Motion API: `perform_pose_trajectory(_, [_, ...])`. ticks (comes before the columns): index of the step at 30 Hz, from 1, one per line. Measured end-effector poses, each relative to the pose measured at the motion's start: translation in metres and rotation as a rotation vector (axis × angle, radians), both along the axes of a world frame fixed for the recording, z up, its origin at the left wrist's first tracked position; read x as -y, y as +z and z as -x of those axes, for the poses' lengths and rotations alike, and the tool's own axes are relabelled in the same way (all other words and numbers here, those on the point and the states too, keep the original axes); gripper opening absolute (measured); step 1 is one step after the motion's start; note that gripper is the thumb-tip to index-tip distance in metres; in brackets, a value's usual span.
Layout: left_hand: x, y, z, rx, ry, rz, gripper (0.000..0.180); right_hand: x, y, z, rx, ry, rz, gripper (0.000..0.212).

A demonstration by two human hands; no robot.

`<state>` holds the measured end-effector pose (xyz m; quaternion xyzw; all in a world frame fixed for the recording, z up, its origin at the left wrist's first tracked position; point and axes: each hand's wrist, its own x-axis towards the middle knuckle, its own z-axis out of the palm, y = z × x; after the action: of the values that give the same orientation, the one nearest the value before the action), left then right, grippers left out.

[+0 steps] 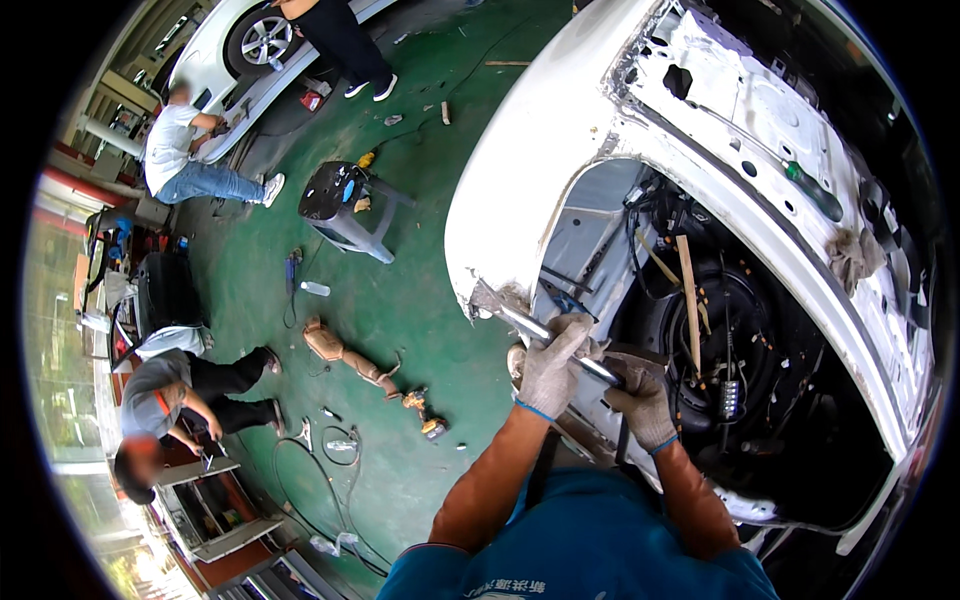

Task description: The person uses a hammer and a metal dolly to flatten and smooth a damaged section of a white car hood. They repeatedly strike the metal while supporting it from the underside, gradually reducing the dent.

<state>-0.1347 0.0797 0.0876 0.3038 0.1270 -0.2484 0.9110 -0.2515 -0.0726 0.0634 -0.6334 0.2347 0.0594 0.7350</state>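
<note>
My left hand (552,372), in a pale work glove, is closed round a shiny metal bar (525,322). The bar slants from the bare, torn corner (494,298) of a white car body (520,170) down toward my right hand (645,408). Also gloved, my right hand is closed at the bar's lower end; its fingers partly hide the grip. A dark, flat piece (638,362) shows just above that hand, its kind unclear. Both hands are at the edge of the car's open rear compartment (590,262).
Wood strips (689,310) and wiring are inside the compartment; a green-handled screwdriver (812,190) lies on the body panel. On the green floor are a grey stool (350,215), a cordless tool (425,418) and hoses (320,480). One person (175,390) bends at the left; others are by another car.
</note>
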Motion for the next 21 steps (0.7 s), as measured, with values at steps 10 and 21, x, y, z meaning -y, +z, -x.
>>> perform_pose_trajectory(10, [0.021,0.006,0.006,-0.079,0.144,-0.105,0.018,0.011,0.030,-0.005,-0.160,0.105,0.064,0.046])
perform_pose_trajectory(21, [0.003,0.003,-0.001,0.041,0.004,-0.059,0.024,0.008,0.025,-0.006,-0.251,0.213,0.085,0.041])
